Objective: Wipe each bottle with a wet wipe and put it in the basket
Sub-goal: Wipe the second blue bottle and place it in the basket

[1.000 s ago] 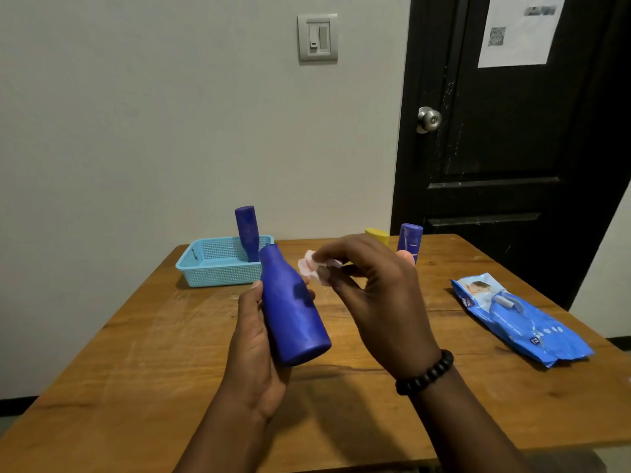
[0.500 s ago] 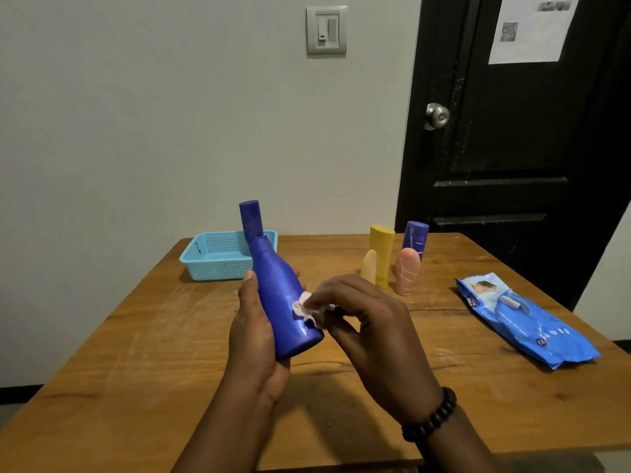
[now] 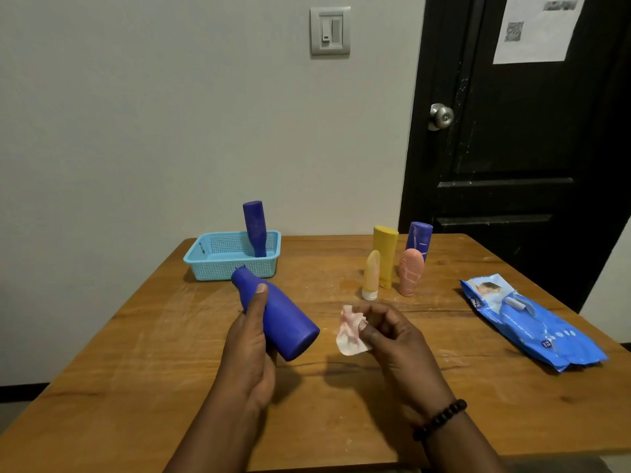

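While the left hand (image 3: 251,339) grips it, the blue bottle (image 3: 278,319) tilts neck-end toward the basket (image 3: 218,264).

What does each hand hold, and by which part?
The left hand grips the blue bottle around its body; the right hand pinches the wet wipe at its edge.

we seem to be in a plain room of a home: a worn wooden table (image 3: 170,353) set against a bare pale wall (image 3: 153,114), a grey wall light switch (image 3: 330,30), and a black panelled door (image 3: 519,148) with a round metal knob (image 3: 441,116).
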A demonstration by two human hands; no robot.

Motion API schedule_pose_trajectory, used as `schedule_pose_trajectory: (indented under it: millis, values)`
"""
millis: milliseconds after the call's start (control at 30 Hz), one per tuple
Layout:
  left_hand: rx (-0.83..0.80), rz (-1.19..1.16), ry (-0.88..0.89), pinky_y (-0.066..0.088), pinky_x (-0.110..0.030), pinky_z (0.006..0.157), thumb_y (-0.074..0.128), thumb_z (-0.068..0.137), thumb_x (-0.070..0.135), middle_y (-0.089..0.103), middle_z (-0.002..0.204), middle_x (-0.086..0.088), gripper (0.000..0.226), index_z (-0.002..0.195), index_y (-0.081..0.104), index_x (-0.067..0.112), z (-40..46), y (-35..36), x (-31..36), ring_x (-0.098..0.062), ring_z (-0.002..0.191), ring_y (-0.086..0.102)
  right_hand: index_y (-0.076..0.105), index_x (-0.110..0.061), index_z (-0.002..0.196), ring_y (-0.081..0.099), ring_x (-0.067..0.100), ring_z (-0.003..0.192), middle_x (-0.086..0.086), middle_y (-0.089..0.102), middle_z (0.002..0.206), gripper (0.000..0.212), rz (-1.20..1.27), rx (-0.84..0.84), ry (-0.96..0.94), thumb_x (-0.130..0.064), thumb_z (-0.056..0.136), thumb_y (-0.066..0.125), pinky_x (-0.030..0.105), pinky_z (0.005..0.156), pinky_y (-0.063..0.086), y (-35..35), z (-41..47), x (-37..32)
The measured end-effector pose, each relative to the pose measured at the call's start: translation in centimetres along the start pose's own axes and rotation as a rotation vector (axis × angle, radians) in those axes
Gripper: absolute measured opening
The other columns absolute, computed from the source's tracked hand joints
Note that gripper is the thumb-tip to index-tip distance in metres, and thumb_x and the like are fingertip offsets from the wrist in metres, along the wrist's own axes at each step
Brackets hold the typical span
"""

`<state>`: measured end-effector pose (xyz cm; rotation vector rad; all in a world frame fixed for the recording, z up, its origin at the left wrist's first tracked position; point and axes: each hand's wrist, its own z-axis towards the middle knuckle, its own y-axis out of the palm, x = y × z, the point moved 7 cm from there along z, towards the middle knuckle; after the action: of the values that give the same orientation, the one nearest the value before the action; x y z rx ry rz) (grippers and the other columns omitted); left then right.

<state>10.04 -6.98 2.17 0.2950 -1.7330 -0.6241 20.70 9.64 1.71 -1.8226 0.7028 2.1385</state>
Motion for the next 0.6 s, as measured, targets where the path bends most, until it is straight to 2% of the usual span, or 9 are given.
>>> schedule_pose_trajectory:
  millis: [33,100,233,333,467,533,600]
  values:
    - [0.010,-0.011,-0.027,0.054,-0.040,0.080,0.065,0.092,0.032,0.068,0.097,-0.008,0.023,0.110,0.057,0.019,0.0,-0.3,-0.2,-0.022,0.087,0.065,0.069,-0.015,0.107,0.068,0.027,0.099,0.008,0.073,0.106,0.025,0.183,0.021,0.096,0.001,0.091,0.059,0.038,0.083,0.058,0.1,0.3,1.0]
    - [0.015,-0.021,-0.065,0.053,-0.041,0.078,0.065,0.092,0.027,0.067,0.097,-0.009,0.014,0.101,0.056,0.021,0.0,-0.6,-0.4,-0.024,0.087,0.064,0.066,-0.011,0.113,0.068,0.026,0.099,0.011,0.073,0.109,0.030,0.500,0.061,0.244,0.005,0.091,0.055,0.034,0.079,0.060,0.4,0.8,2.6]
    - [-0.012,0.078,-0.008,0.052,-0.045,0.083,0.064,0.093,0.026,0.066,0.098,-0.009,0.010,0.100,0.058,0.023,0.7,-1.4,0.1,-0.024,0.088,0.063,0.063,-0.002,0.120,0.068,0.023,0.101,0.015,0.071,0.113,0.030,0.685,0.060,0.323,0.000,0.091,0.056,0.028,0.080,0.059,1.4,1.6,3.6]
    - [-0.067,0.320,0.151,0.052,-0.036,0.075,0.065,0.093,0.029,0.068,0.106,-0.007,0.015,0.107,0.061,0.025,1.7,-1.3,1.5,-0.020,0.094,0.065,0.064,-0.001,0.116,0.067,0.023,0.105,0.016,0.070,0.114,0.032,0.656,0.035,0.313,-0.010,0.085,0.063,0.031,0.086,0.058,2.2,2.1,3.2]
    - [-0.015,0.530,0.338,0.042,-0.022,0.073,0.069,0.089,0.028,0.065,0.104,0.009,0.034,0.121,0.057,0.025,2.9,-1.4,3.4,-0.007,0.098,0.060,0.064,-0.003,0.115,0.070,0.017,0.086,0.012,0.073,0.109,0.032,0.477,-0.013,0.308,-0.008,0.083,0.067,0.028,0.074,0.058,3.3,2.8,3.1]
    - [0.012,0.580,0.397,0.043,-0.024,0.079,0.072,0.088,0.027,0.064,0.105,0.010,0.044,0.129,0.053,0.024,3.6,-1.5,4.1,-0.006,0.101,0.060,0.064,-0.004,0.114,0.069,0.019,0.087,0.014,0.072,0.109,0.030,0.419,-0.006,0.322,-0.007,0.085,0.067,0.031,0.078,0.058,3.7,3.3,3.6]
    - [0.026,0.615,0.443,0.047,-0.033,0.090,0.074,0.087,0.026,0.064,0.113,0.006,0.051,0.133,0.050,0.026,4.6,-1.6,4.7,-0.013,0.109,0.060,0.065,-0.004,0.113,0.067,0.024,0.093,0.016,0.071,0.111,0.031,0.392,-0.009,0.341,-0.007,0.083,0.069,0.036,0.085,0.057,4.0,3.6,4.2]
